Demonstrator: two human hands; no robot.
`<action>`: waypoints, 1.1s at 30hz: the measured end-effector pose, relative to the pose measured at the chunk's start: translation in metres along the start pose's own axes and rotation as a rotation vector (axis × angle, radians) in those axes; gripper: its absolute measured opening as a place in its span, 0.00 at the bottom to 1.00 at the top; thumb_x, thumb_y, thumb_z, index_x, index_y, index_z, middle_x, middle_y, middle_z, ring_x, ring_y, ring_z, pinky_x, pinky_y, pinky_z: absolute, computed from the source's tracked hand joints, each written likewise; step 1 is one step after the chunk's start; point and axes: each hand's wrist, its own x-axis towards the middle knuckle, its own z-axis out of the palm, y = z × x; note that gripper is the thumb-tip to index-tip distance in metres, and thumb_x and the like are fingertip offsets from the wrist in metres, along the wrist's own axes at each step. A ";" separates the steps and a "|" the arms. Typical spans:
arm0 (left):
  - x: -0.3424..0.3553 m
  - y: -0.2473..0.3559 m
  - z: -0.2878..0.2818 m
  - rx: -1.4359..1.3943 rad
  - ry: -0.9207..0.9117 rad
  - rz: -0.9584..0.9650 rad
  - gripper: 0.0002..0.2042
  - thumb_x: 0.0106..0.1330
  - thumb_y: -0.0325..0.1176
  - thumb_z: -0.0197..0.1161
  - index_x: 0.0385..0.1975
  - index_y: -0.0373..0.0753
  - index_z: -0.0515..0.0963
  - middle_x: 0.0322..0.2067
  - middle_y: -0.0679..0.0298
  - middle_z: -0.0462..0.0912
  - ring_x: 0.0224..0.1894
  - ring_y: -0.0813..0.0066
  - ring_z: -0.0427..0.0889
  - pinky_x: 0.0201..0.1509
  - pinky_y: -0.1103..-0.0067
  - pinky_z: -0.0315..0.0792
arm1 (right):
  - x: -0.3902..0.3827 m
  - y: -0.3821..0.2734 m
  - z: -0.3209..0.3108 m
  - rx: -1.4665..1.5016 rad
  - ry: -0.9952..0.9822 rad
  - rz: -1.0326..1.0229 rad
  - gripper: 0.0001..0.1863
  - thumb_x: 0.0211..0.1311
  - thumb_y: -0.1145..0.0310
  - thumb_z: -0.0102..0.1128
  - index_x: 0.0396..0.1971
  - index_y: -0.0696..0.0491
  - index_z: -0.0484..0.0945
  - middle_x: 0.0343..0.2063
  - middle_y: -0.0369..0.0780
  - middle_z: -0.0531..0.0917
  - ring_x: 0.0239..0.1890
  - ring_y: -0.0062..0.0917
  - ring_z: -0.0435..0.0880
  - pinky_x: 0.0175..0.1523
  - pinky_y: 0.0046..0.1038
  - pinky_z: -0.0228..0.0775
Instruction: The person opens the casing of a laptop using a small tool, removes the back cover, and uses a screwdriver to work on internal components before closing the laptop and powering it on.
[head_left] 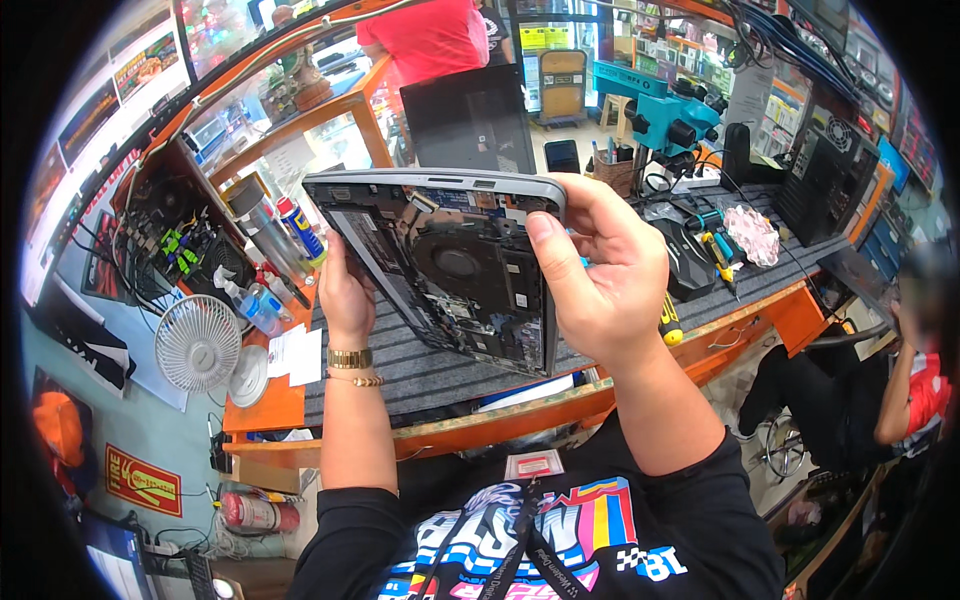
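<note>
An opened laptop with its bottom cover off is held up on edge above the grey ridged mat. Its bare inside faces me, with a round fan, circuit boards and a long dark battery along the left. My right hand grips the upper right corner, thumb on the inner side and fingers behind. Along the left edge, my left hand supports the laptop, its fingers partly hidden behind it. A gold watch and a bracelet circle my left wrist.
A white fan, spray can and bottles stand at the left. On the right are a yellow-black screwdriver, hand tools, a teal microscope and a computer tower. Another person sits at the right.
</note>
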 end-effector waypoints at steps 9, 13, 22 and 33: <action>0.000 -0.002 -0.004 0.029 0.028 -0.004 0.25 0.91 0.46 0.43 0.71 0.32 0.72 0.66 0.55 0.82 0.66 0.62 0.83 0.71 0.65 0.78 | -0.001 0.002 0.002 0.000 0.030 -0.027 0.13 0.72 0.75 0.70 0.52 0.64 0.85 0.36 0.41 0.91 0.37 0.20 0.90 0.41 0.24 0.84; -0.002 -0.002 0.012 0.007 0.102 0.064 0.19 0.90 0.49 0.48 0.50 0.41 0.81 0.38 0.69 0.84 0.32 0.83 0.74 0.34 0.81 0.63 | -0.001 0.003 0.001 -0.010 0.042 -0.024 0.13 0.71 0.75 0.70 0.52 0.64 0.85 0.36 0.41 0.90 0.36 0.19 0.90 0.40 0.24 0.84; -0.003 -0.002 -0.001 0.009 0.078 -0.004 0.24 0.91 0.46 0.44 0.71 0.33 0.72 0.66 0.55 0.83 0.65 0.62 0.84 0.71 0.65 0.78 | -0.001 0.001 0.000 0.001 0.035 0.002 0.14 0.70 0.74 0.71 0.52 0.63 0.86 0.36 0.41 0.91 0.36 0.19 0.90 0.40 0.24 0.84; -0.008 0.004 0.004 0.137 0.183 0.059 0.21 0.88 0.51 0.53 0.29 0.49 0.74 0.21 0.80 0.66 0.20 0.90 0.62 0.24 0.85 0.54 | 0.001 0.003 0.000 -0.026 0.039 -0.025 0.14 0.71 0.74 0.70 0.52 0.63 0.86 0.35 0.40 0.91 0.36 0.19 0.90 0.40 0.24 0.84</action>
